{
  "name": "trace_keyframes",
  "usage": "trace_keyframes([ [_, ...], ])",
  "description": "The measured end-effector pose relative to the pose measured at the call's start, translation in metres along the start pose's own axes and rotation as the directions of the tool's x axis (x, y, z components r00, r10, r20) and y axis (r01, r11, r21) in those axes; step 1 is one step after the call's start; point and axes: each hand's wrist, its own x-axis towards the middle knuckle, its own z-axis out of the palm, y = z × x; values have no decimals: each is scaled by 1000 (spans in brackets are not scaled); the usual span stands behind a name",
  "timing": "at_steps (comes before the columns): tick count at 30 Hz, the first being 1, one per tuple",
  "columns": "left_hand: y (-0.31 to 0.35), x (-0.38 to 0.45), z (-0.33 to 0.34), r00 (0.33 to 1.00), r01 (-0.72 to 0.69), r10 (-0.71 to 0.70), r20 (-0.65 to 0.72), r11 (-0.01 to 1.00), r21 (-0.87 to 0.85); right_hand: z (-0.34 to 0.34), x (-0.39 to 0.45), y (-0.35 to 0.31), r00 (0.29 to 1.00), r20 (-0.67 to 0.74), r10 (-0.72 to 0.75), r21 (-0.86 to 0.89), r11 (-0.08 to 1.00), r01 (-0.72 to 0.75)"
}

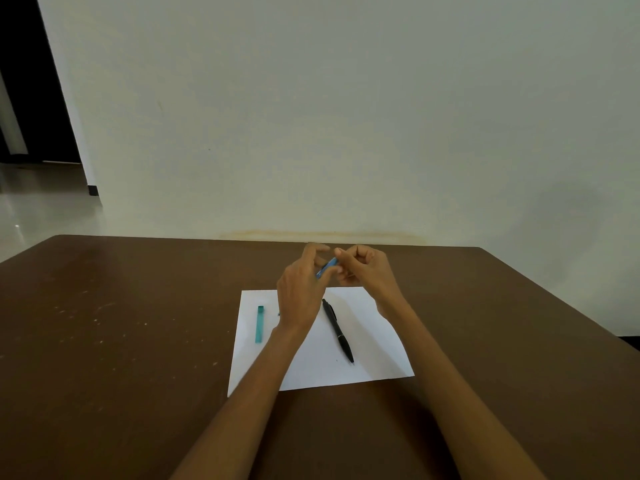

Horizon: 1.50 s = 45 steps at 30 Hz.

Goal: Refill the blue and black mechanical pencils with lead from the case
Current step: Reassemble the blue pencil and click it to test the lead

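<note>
Blue pencil (327, 266) held in both hands, lead case (259, 324) on paper (367, 348)

Both hands, left hand (300, 289) and right hand (363, 270), hold the blue pencil (327, 266) above the paper (367, 341); the right hand's grip looks like a pinch.

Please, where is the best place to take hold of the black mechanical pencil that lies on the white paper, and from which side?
Probably pinch the black mechanical pencil at mid-barrel, just below its clip, coming from above with finger and thumb across its width. It lies flat and slanted on the white sheet of paper, tip toward the person, with bare paper on both long sides.
</note>
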Motion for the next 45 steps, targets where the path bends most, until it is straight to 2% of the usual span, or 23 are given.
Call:
trace_keyframes([
  [2, 2, 1, 1, 1000, 19, -19, -1, 999, -44, -1, 1, 0, 998, 62, 25, 82, 996, -30],
  [4, 2, 1, 2, 999, 38, -39, -11, 995, -89, -4, 2, 1, 979, 198, 45, 156, 985, -77],
  [6, -1, 1, 2, 998, 59, -62, -19, 991, -120, -6, 2, 2, 948, 310, 66, 186, 974, -129],
  [7, -2, 1, 2, 998, 68, -70, -11, 989, -131, -7, 2, 2, 943, 323, 80, 195, 969, -149],
  [9, -3, 3, 2, 995, 95, -91, 39, 983, -154, -9, 2, 3, 953, 284, 107, 215, 961, -172],
  [12, -2, 9, 4, 976, 192, -161, 145, 952, -237, -9, 3, 4, 983, 150, 104, 218, 967, -136],
  [14, -2, 10, 6, 951, 305, -258, 173, 882, -360, -8, 4, 1, 994, 51, 94, 264, 959, -104],
  [16, -5, 5, 7, 894, 444, -395, 213, 714, -542, -10, 6, 0, 988, -32, 152, 448, 886, -122],
  [20, -10, -3, 11, 760, 594, -509, 404, 291, -750, -9, 8, 7, 933, -83, 351, 788, 596, -154],
  [23, -5, -4, 20, 701, 587, -503, 506, 3, -810, -12, 9, 15, 924, -53, 379, 915, 389, -107],
  [27, 14, -11, 37, 659, 543, -488, 572, -217, -811, -25, 12, 11, 919, -33, 392, 961, 265, -79],
  [32, 12, -11, 40, 645, 452, -494, 583, -369, -812, -5, 28, -1, 917, 11, 399, 972, 212, -104],
  [36, 3, -13, 34, 662, 398, -483, 573, -420, -815, 18, 32, 8, 902, 12, 432, 967, 226, -121],
  [41, 2, -16, 37, 664, 403, -481, 573, -415, -816, 9, 30, 1, 931, -80, 355, 897, 434, -88],
  [45, 2, -18, 38, 661, 409, -476, 580, -419, -810, 9, 28, -1, 940, -134, 315, 865, 500, -44],
])
